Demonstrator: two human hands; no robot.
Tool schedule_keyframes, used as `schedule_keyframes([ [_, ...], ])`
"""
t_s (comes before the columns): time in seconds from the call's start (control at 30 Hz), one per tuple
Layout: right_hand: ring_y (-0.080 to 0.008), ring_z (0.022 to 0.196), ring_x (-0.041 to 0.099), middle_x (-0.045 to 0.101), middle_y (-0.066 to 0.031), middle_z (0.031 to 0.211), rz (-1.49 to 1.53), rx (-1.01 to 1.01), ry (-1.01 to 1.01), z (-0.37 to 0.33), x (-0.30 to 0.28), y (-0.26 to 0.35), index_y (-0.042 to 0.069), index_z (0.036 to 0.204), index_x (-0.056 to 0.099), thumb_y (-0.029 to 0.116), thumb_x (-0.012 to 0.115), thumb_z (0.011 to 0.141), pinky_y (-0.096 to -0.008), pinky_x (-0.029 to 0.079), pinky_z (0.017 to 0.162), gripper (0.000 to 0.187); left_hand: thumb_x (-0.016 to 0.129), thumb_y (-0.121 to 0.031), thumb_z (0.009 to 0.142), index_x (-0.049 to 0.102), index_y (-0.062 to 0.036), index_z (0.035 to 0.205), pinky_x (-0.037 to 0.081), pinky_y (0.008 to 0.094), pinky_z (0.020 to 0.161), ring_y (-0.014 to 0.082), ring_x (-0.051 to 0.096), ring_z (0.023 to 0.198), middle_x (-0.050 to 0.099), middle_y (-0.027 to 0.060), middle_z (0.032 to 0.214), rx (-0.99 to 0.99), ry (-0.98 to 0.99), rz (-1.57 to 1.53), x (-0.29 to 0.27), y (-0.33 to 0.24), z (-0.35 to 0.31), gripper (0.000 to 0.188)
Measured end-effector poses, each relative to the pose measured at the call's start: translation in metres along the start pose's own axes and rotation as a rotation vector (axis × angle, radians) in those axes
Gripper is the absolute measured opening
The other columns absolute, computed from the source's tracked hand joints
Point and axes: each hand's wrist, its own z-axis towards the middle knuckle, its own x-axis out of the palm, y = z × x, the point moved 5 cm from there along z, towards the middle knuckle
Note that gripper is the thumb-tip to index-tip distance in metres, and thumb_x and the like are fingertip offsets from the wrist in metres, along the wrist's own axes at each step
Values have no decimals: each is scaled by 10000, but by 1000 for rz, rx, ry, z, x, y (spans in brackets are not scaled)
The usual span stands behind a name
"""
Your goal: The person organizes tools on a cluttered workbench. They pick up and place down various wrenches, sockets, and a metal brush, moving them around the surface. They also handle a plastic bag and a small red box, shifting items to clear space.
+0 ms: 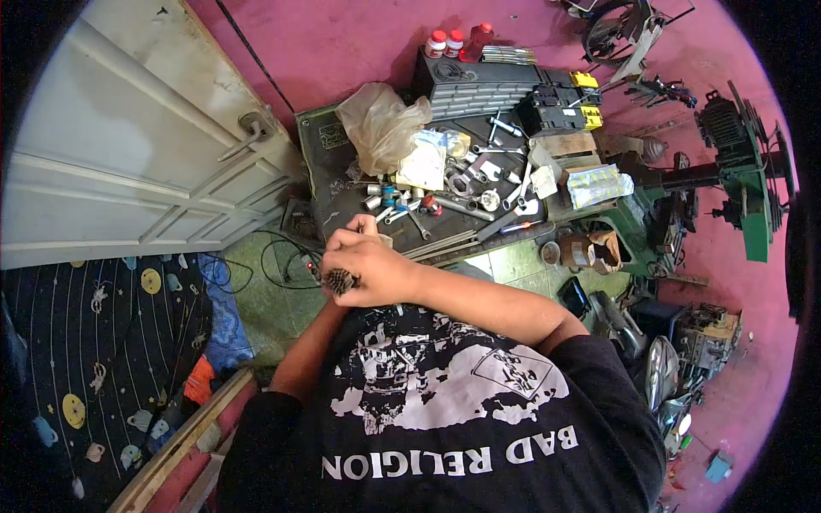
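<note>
My right hand (376,267) is closed in front of my chest, its fingers wrapped round a dark thing with a bristly or toothed end (340,281). What kind of thing it is does not show clearly. Behind it my left hand is mostly hidden; only the left forearm (310,349) shows plainly, rising to meet the right hand. Both hands are close together at the near edge of a dark workbench (332,205). Just beyond them lie a combination wrench (420,224), several sockets (373,203) and more wrenches (516,190).
A crumpled plastic bag (380,128) lies on the bench before a dark grey cabinet (479,96). To its right sits a black case with yellow latches (552,115). A white door (145,128) stands left; a green machine (756,232) stands right. Cables (278,265) lie on the floor.
</note>
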Motion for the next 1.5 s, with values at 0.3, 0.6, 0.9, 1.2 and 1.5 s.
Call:
schedule_keyframes([
  [0.3, -234, 1012, 576, 634, -65, 918, -50, 111, 38, -10, 18, -24, 134, 1017, 688, 298, 788, 676, -476, 288, 979, 391, 600, -133, 812, 485, -36, 937, 397, 301, 826, 154, 476, 885, 416, 28, 893, 17, -136, -76, 6, -25, 10, 196],
  [0.6, -222, 1039, 575, 660, -29, 986, -34, 107, 2, -15, -2, -24, 123, 1016, 672, 272, 796, 703, -474, 284, 998, 368, 624, -151, 801, 509, -50, 959, 389, 325, 844, 176, 482, 915, 440, 36, 921, 12, -161, 137, -2, -27, 18, 220],
  [0.9, -236, 1205, 535, 615, -41, 1351, -492, -253, -285, -8, -48, 35, 234, 1310, 595, 388, 779, 766, -510, 278, 1024, 595, 648, -169, 791, 533, -64, 982, 381, 350, 862, 198, 488, 945, 464, 44, 948, 25, -176, 385, -7, -33, 24, 247],
  [1.2, -235, 1305, 458, 497, 104, 1503, -726, -268, -290, -25, -40, 44, 291, 1398, 579, 447, 699, 832, -557, 246, 1082, 599, 672, -186, 781, 557, -77, 1005, 373, 375, 880, 220, 494, 975, 488, 52, 976, 38, -197, 483, -11, -41, 19, 274],
  [1.5, -243, 1326, 463, 494, 34, 1504, -535, -113, -64, -20, -38, 30, 256, 1442, 505, 496, 771, 749, -569, 246, 1066, 780, 696, -204, 770, 580, -91, 1027, 365, 400, 898, 242, 500, 1006, 512, 60, 1004, 45, -206, 553, -14, -49, 20, 303],
])
